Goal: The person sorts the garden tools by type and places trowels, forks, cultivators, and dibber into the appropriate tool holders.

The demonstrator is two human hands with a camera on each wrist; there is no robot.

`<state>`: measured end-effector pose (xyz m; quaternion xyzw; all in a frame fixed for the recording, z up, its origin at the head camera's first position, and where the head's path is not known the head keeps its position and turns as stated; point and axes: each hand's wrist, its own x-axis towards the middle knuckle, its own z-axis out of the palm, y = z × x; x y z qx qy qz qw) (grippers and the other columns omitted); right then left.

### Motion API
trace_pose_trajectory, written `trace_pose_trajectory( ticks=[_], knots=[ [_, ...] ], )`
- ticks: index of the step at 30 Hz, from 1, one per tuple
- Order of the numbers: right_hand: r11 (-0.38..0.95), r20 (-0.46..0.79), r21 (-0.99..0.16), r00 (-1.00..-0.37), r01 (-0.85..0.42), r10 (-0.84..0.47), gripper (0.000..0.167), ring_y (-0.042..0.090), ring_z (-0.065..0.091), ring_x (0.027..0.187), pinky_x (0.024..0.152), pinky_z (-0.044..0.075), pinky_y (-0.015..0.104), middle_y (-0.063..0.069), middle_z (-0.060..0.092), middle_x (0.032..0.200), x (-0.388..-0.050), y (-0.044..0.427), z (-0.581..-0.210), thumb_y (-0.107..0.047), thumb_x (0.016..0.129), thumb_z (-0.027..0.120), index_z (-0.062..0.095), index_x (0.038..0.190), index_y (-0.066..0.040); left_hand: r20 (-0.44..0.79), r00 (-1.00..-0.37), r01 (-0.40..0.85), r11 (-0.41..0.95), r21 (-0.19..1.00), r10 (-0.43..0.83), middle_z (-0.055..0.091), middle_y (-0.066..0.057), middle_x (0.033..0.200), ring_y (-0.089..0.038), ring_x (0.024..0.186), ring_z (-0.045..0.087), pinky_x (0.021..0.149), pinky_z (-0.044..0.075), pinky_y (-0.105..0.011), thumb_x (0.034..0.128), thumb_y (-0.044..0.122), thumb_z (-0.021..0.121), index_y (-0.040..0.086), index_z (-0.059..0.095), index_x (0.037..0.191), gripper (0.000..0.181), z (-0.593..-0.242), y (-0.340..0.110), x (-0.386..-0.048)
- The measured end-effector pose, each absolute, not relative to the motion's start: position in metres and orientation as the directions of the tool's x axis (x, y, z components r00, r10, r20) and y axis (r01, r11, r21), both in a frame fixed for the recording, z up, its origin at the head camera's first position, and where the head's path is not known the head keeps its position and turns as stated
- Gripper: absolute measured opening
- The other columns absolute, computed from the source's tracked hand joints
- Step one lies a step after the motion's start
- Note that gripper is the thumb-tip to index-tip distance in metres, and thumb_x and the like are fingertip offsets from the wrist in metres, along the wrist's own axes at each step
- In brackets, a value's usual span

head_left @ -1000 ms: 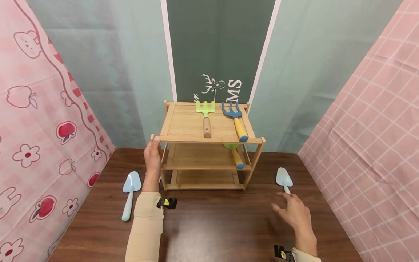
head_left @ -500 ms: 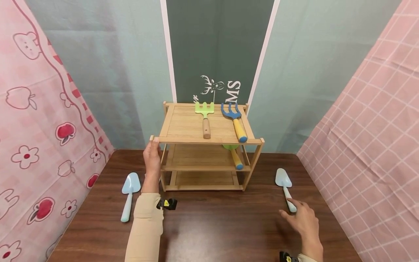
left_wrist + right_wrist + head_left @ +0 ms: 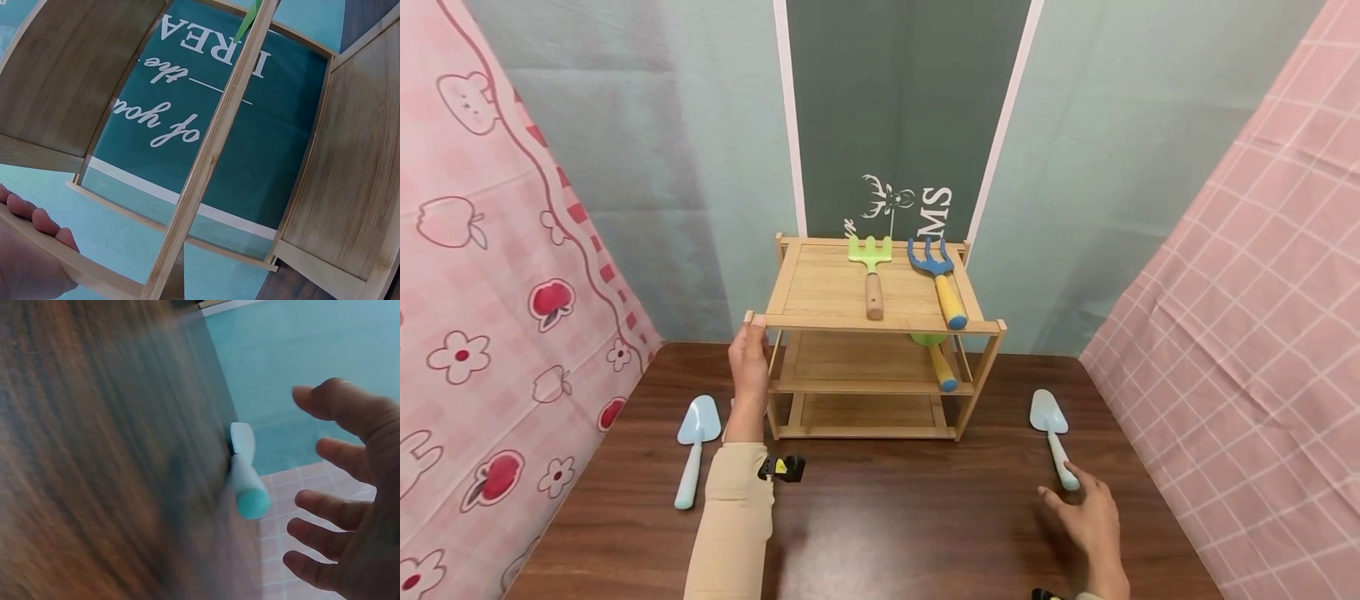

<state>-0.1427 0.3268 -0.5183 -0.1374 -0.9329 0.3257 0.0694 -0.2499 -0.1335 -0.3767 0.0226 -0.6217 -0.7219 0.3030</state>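
My left hand [image 3: 748, 362] grasps the wooden rack [image 3: 816, 287] at its front left top corner; the left wrist view shows my fingers curled over the rail. My right hand [image 3: 1092, 517] is released and holds nothing: fingers spread, beside the handle end of the right trowel [image 3: 1057, 452]. In the head view my fingertip overlaps that handle; in the right wrist view a gap separates the two.

The right trowel lies on the worktop [image 3: 910, 525], to the right of the rack, pale blade pointing away from me and handle towards me. The left trowel [image 3: 693, 458] lies likewise on the other side, near my left forearm.

The rack has three tiers. On the top, a green fork [image 3: 872, 287] with a wooden handle lies left of a blue fork [image 3: 948, 296] with a yellow handle. On the middle tier, at the right, lies a yellow-handled tool [image 3: 941, 367]; its green head is partly hidden by the top tier. Pink cloth [image 3: 1240, 308] hangs at the right.
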Motion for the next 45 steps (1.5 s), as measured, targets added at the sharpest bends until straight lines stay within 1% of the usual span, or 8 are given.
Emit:
trace_pose_trajectory(
  ticks=[6,11,20,28,32,35,41,45],
  knots=[
    [0.659,0.073,-0.719,-0.919,0.221,0.388,0.072,0.051,0.035,0.117,0.093,0.027,0.059,0.037,0.041,0.127,-0.145,0.328,-0.533,-0.023,0.077,0.075,0.040,0.134,0.006,0.347,-0.813,0.418,-0.054,0.907,-0.467,0.033,0.003,0.058,-0.011,0.056,0.032,0.057,0.025,-0.026,0.0932,0.018,0.047,-0.017,0.038,0.077,0.040,-0.377,-0.134,-0.250],
    [0.601,0.057,-0.761,-0.899,0.243,0.435,0.078,0.051,0.034,0.119,0.095,0.025,0.058,0.040,0.037,0.129,-0.146,0.330,-0.541,-0.020,0.076,0.076,0.034,0.136,0.009,0.336,-0.814,0.412,-0.062,0.909,-0.473,0.033,0.004,0.058,-0.013,0.055,0.030,0.056,0.025,-0.026,0.0935,0.019,0.048,-0.015,0.038,0.077,0.040,-0.391,-0.138,-0.263],
    [0.457,-0.060,-0.828,-0.862,0.325,0.504,0.090,0.049,0.033,0.119,0.095,0.026,0.056,0.037,0.033,0.131,-0.151,0.330,-0.551,-0.027,0.080,0.073,0.018,0.143,0.006,0.350,-0.798,0.422,-0.040,0.906,-0.491,0.031,0.000,0.059,-0.013,0.056,0.030,0.057,0.024,-0.029,0.0938,0.029,0.049,-0.004,0.038,0.070,0.042,-0.403,-0.142,-0.273],
    [0.463,-0.034,-0.818,-0.833,0.341,0.552,0.076,0.050,0.038,0.113,0.094,0.028,0.055,0.039,0.041,0.120,-0.158,0.338,-0.560,-0.018,0.078,0.071,0.031,0.134,0.013,0.335,-0.811,0.404,-0.045,0.914,-0.480,0.031,-0.002,0.060,-0.017,0.058,0.031,0.058,0.025,-0.029,0.0940,0.028,0.048,-0.005,0.039,0.072,0.041,-0.403,-0.142,-0.272],
    [0.487,-0.033,-0.786,-0.813,0.380,0.581,0.070,0.050,0.039,0.108,0.093,0.027,0.054,0.037,0.046,0.115,-0.162,0.341,-0.562,-0.022,0.077,0.072,0.039,0.130,0.011,0.327,-0.823,0.398,-0.063,0.915,-0.465,0.032,-0.005,0.061,-0.019,0.057,0.031,0.058,0.025,-0.028,0.0938,0.024,0.048,-0.011,0.038,0.075,0.041,-0.399,-0.142,-0.269],
    [0.490,-0.058,-0.765,-0.802,0.419,0.595,0.070,0.051,0.037,0.109,0.093,0.026,0.055,0.035,0.046,0.115,-0.164,0.342,-0.561,-0.028,0.079,0.071,0.041,0.130,0.009,0.346,-0.819,0.419,-0.066,0.906,-0.458,0.032,-0.004,0.059,-0.014,0.055,0.031,0.056,0.025,-0.027,0.0937,0.020,0.046,-0.015,0.036,0.077,0.040,-0.389,-0.139,-0.260],
    [0.498,-0.126,-0.717,-0.793,0.488,0.596,0.072,0.057,0.028,0.115,0.090,0.028,0.063,0.040,0.032,0.127,-0.167,0.340,-0.560,-0.041,0.079,0.069,0.044,0.130,0.004,0.359,-0.803,0.440,-0.066,0.896,-0.475,0.032,0.001,0.056,-0.009,0.053,0.030,0.054,0.025,-0.025,0.0929,0.015,0.045,-0.017,0.034,0.077,0.037,-0.374,-0.133,-0.247],
    [0.502,-0.145,-0.699,-0.789,0.509,0.597,0.067,0.058,0.028,0.113,0.087,0.029,0.065,0.041,0.030,0.123,-0.167,0.340,-0.561,-0.042,0.080,0.068,0.049,0.127,0.001,0.359,-0.810,0.438,-0.072,0.896,-0.464,0.032,0.005,0.055,-0.008,0.052,0.030,0.054,0.025,-0.025,0.0934,0.016,0.046,-0.016,0.034,0.076,0.038,-0.373,-0.132,-0.247]
  ],
)
